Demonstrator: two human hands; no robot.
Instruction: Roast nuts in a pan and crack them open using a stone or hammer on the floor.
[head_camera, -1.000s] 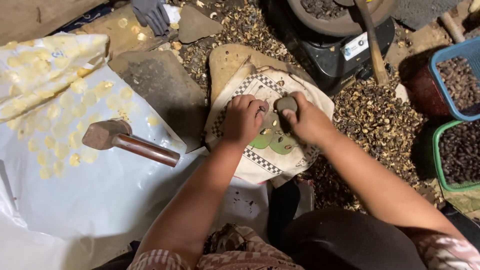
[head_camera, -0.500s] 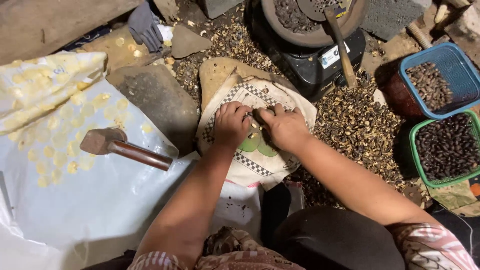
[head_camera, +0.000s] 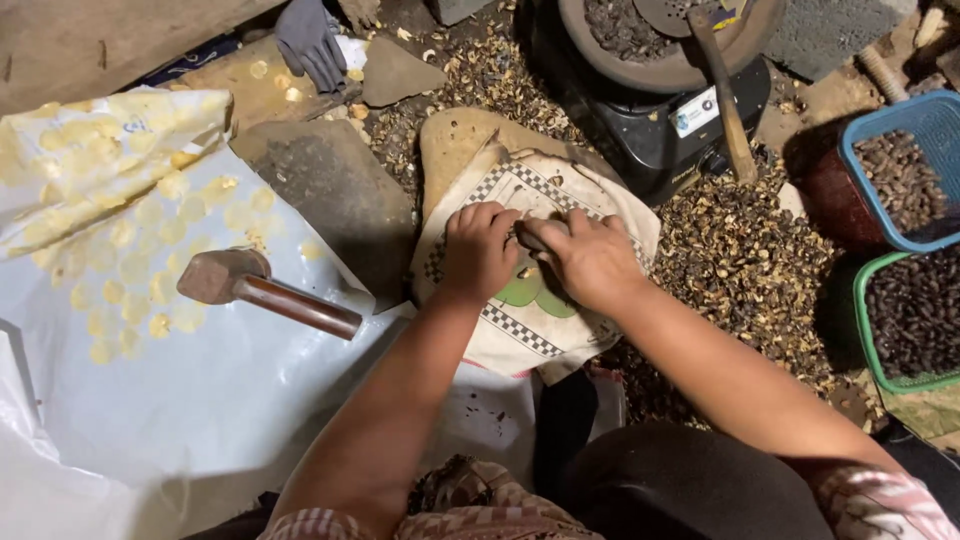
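Note:
My left hand (head_camera: 478, 250) rests knuckles-up on a printed cloth sack (head_camera: 530, 335), fingers curled down; anything under them is hidden. Touching it on the right, my right hand (head_camera: 592, 262) grips a small dark stone (head_camera: 533, 234) pressed onto the cloth. The sack is draped over a tan stone slab (head_camera: 452, 140). A mallet with a wooden handle (head_camera: 262, 292) lies to the left on a white sheet (head_camera: 230, 400), away from both hands.
Flat yellow kernels (head_camera: 120, 245) are spread over the sheet. A grey flat stone (head_camera: 330, 200) lies beside the slab. A heap of dark shells (head_camera: 745, 260), a blue basket (head_camera: 925, 120), a green basket (head_camera: 868, 340) and a black stove with a pan (head_camera: 650, 140) stand to the right.
My right hand has brought the dark stone down from just above the cloth onto it, closing up against my left hand. The mallet has stayed put.

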